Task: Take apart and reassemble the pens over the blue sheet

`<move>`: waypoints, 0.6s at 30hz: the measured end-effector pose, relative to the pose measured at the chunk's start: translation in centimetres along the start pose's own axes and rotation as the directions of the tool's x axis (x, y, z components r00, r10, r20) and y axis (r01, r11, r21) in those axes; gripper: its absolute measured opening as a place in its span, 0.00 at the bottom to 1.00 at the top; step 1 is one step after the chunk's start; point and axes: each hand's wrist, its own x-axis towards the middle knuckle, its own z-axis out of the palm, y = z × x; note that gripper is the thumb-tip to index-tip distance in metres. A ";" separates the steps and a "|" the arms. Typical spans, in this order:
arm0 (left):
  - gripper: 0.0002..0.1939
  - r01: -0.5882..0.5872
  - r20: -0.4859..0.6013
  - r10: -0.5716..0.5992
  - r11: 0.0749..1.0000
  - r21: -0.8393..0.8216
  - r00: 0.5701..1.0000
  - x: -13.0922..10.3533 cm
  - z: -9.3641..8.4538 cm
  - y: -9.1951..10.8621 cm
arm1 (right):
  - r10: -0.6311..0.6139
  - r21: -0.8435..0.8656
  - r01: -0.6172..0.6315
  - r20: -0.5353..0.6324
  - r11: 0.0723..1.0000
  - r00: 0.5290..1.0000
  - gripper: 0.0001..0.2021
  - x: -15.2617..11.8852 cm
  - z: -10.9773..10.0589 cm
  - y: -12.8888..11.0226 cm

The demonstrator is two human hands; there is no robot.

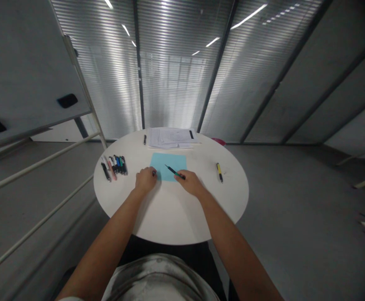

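Over blue paper (168, 160) on a round white desk (173, 219), fingers of the right hand (190, 182) are gripping a green-black pen (173, 170), the left hand (145, 179) is clasping a small dark object (154, 172), blinds (170, 92) are lining the wall beyond the grey floor (295, 200).

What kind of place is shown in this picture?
Probably an office or meeting room, judging by an apparent whiteboard, slatted blinds, and a white table with pens and papers.
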 end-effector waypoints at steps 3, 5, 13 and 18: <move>0.15 0.013 0.008 -0.013 1.000 -0.004 1.000 0.0 0.1 0.0 | 0.011 -0.005 -0.011 0.009 1.000 1.000 0.12 0.0 0.0 0.0; 0.14 0.026 0.010 -0.025 0.999 -0.022 1.000 0.0 0.2 -0.1 | 0.012 -0.005 -0.012 0.013 1.000 1.000 0.12 -0.1 0.0 0.0; 0.09 -0.020 -0.122 -0.070 0.786 -0.618 0.990 1.0 1.0 -0.1 | -0.022 0.036 0.021 0.016 0.999 1.000 0.10 -0.1 -0.2 -0.2; 0.11 0.144 0.105 -0.156 0.262 -0.954 0.982 1.0 0.5 0.7 | -0.027 0.047 0.027 0.016 0.999 0.999 0.10 -0.2 -0.3 -0.3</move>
